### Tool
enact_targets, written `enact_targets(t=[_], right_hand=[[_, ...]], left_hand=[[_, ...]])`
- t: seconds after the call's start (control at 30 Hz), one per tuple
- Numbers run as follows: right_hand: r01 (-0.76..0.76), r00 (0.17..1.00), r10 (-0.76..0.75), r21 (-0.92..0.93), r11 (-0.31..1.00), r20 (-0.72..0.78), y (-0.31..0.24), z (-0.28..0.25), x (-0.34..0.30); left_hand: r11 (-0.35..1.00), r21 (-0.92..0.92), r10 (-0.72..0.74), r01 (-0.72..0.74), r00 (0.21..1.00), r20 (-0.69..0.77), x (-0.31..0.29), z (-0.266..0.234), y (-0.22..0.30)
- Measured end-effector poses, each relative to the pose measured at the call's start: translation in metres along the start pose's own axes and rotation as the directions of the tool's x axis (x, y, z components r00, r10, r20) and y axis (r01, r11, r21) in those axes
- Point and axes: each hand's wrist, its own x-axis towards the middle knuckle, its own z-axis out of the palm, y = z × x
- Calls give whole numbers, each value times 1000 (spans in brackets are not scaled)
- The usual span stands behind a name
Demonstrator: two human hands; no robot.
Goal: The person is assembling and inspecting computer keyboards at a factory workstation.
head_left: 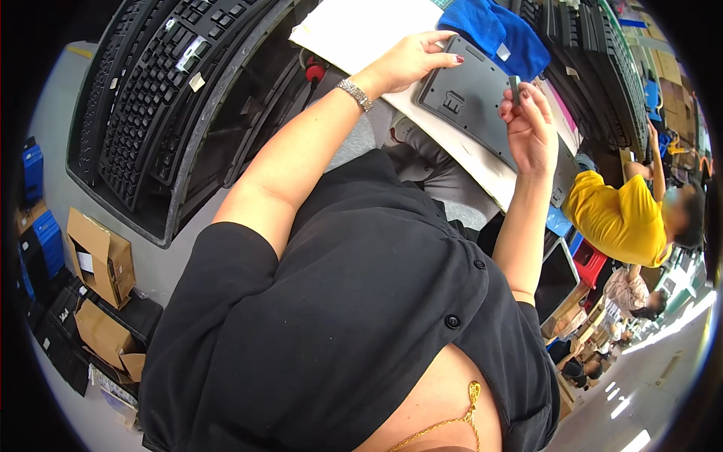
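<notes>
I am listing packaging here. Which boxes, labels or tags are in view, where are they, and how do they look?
Cardboard boxes: far left on the floor, brown, open flaps.
Blue crates: left edge, stacked.
Paper tags: on black keyboards in the rack, upper left, small, pale.
White tag: on the blue cloth, top, small.

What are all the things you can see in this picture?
Upside-down keyboard: one, dark grey, on the white sheet under both hands.
White sheet: one, on the table.
Blue cloth: one, behind the keyboard.
Keyboard stacks: many, black, in a tray at left.
Cardboard boxes: several, brown, floor at left.
Co-worker in yellow shirt: one, at right.
Small part: one, grey, pinched in right fingers.
Left hand: on the keyboard's edge.
Right hand: raised over the keyboard.
</notes>
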Motion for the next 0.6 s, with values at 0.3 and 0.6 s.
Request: enact_targets(t=[0.3,0.6], right_hand=[[-30,998,7,-434,900,-54,8,11,-1],[495,808,-319,-864,-88,495,33,32,7]], left_hand=[[1000,0,30,-30,999,-30,-3,4,5],[1000,9,4,-4,1000,-20,-3,2,5]])
